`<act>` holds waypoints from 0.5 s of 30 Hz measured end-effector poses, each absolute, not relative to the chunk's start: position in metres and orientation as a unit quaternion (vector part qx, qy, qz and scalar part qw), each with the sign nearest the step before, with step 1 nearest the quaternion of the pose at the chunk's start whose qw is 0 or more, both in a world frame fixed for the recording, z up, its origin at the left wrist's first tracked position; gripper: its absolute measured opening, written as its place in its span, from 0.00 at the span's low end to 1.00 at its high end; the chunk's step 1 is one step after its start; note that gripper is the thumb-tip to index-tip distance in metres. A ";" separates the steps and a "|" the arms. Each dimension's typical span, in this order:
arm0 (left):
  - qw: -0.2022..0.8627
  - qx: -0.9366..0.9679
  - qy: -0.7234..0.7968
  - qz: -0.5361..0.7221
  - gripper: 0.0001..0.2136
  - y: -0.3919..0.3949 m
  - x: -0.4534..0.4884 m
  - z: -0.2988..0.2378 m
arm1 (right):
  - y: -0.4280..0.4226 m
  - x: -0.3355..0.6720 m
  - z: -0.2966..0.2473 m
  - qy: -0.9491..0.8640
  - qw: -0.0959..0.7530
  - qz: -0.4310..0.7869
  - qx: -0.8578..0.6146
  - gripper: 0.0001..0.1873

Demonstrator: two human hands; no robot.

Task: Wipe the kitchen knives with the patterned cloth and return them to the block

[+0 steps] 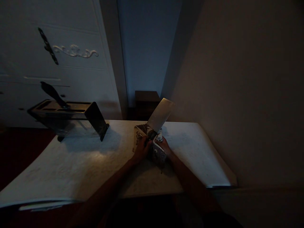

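Both my hands meet at the middle of a pale table (78, 164) in a dim room. My left hand (142, 148) is closed around a patterned brown and white cloth (156, 150) bunched about the lower part of a broad cleaver. My right hand (165, 146) grips the same bundle from the right side. The cleaver blade (161, 114) sticks up and away from my hands, tilted to the right, bare and pale. Its handle is hidden inside the cloth and my fingers.
A dark knife block (71, 117) with a clear front stands at the back left of the table, one black handle (52, 93) sticking out. A white cabinet (59, 53) stands behind it. A plain wall (237, 95) runs along the right edge.
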State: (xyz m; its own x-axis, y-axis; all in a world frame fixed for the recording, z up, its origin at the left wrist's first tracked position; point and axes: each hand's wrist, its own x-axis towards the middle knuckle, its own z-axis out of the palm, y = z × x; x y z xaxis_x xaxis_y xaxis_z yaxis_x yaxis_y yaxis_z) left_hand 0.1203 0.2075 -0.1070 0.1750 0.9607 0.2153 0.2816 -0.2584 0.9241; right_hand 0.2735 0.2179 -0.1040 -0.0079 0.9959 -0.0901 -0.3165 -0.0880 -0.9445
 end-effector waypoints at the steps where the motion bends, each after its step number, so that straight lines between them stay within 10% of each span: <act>1: 0.384 0.674 0.454 0.438 0.22 0.208 0.120 -0.111 | 0.215 0.271 -0.102 -0.385 0.551 0.597 -0.437 0.27; 15: 0.279 0.832 0.295 0.377 0.25 0.201 0.120 -0.110 | 0.204 0.265 -0.083 -0.336 0.600 0.554 -0.469 0.21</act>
State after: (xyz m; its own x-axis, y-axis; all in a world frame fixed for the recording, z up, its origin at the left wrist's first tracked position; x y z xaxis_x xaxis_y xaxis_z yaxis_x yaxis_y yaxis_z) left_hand 0.1199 0.2013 -0.1103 0.5409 0.7022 0.4630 0.2811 -0.6697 0.6873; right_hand 0.2651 0.2045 -0.0835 0.1606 0.9802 -0.1157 -0.3497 -0.0531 -0.9354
